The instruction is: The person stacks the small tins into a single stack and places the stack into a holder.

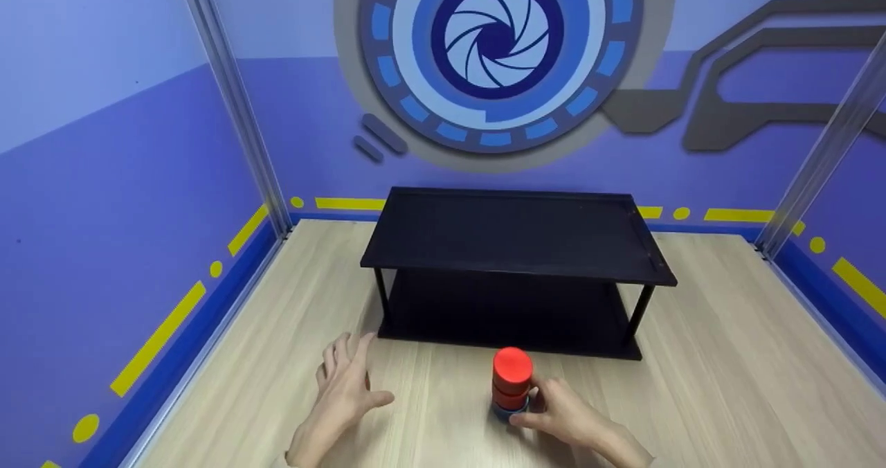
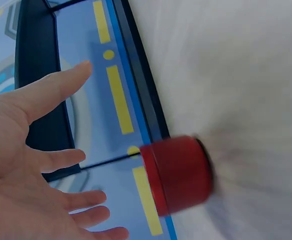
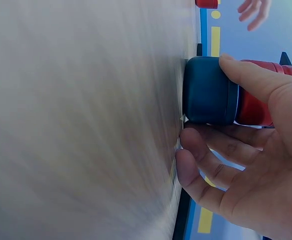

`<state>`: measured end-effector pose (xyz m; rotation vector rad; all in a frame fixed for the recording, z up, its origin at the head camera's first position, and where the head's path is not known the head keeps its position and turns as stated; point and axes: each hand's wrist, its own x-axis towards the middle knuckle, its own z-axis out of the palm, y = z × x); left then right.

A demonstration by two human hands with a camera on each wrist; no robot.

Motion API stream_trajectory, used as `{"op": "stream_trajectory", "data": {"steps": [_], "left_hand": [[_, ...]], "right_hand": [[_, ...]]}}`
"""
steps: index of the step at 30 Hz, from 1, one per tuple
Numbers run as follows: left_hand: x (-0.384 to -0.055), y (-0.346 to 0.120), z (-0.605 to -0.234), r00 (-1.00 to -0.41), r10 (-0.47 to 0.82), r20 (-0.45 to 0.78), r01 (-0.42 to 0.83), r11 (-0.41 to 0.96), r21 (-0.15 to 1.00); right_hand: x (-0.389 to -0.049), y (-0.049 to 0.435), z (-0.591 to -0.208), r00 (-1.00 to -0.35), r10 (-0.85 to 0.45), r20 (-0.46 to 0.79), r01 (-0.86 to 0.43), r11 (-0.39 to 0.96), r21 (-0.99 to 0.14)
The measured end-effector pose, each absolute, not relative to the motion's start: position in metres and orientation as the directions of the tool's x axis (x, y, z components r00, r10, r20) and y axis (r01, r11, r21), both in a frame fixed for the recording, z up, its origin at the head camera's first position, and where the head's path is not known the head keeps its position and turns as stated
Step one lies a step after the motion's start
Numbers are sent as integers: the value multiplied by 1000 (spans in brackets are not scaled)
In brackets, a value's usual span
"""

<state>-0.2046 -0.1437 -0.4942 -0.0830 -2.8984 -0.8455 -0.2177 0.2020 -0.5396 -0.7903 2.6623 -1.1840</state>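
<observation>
Since the red container (image 1: 513,369) and the blue container (image 3: 206,90) under it (head view, lower centre) look stiff, lightish, maybe slippery, I'd grab low, where the right hand (image 1: 566,412) pinches the blue one; the left hand (image 1: 339,388) is spread, lower left.

Red can (image 1: 512,367): smooth, satin-matt finish; plastic or painted metal, indeterminate. Blue can (image 3: 208,90): smooth coated surface, soft sheen; base material indeterminate. Shelf (image 1: 512,236): smooth, dark, with low sheen on the top panel. Table (image 1: 734,322): light wood-grain surface, smooth, faintly reflective. Post (image 1: 232,87): bare metal, grooved, dull lustre. Wall (image 1: 104,219): smooth printed panel, mainly matt.
</observation>
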Motion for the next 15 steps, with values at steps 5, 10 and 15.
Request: {"op": "stream_trajectory", "data": {"steps": [5,10,15], "left_hand": [[-205,-155,-496,-998,-33,45,-3,840,542],[-208,-164,-502,-998,-56,-9,-51,821,569],[-208,-169,-507,-997,-61,-44,-75,801,594]], "right_hand": [[-218,202,-538,-856,-507,103,-418,561,-714],[-218,201,-539,-856,-505,109,-421,560,-714],[-218,201,-540,-856,-506,108,-416,550,-724]]}}
